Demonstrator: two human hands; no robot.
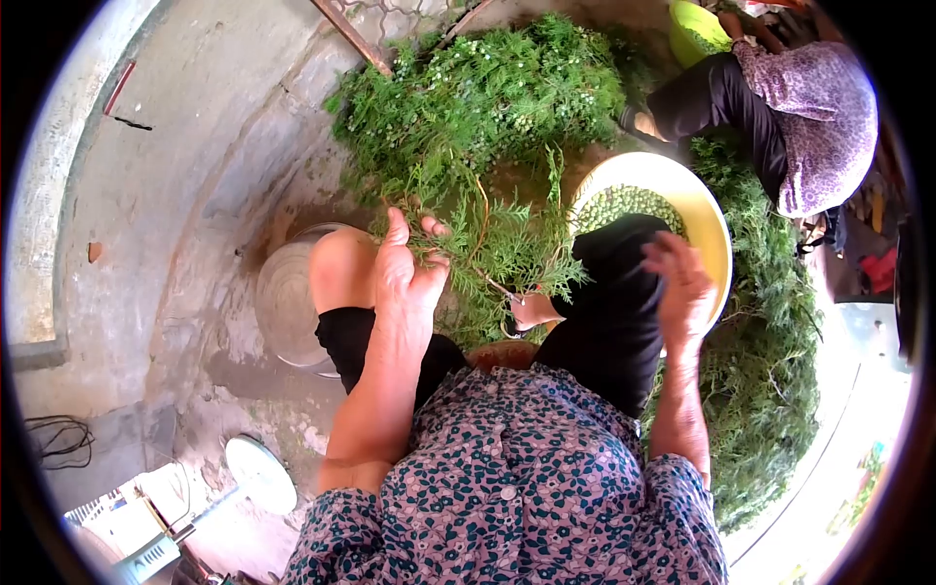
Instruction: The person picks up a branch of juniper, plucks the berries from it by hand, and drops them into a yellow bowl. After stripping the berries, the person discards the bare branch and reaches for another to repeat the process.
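A leafy green branch (497, 239) hangs in front of my knees, and my left hand (414, 263) holds it at its left side, thumb pointing up. To the right, my right hand (680, 278) is raised over the near rim of a yellow tub (720, 239); its fingers are slightly blurred and curled, and whether anything small is between them cannot be made out. Many small green berries (629, 205) lie inside the tub, partly hidden by my right knee.
Ahead lies a big pile of berry-bearing branches (487, 93). More cut greenery (756, 390) spreads along the right. A co-worker (819, 117) sits at the upper right beside a green basin (694, 34). A round metal lid (292, 302) is at left, a fan (260, 475) lower left.
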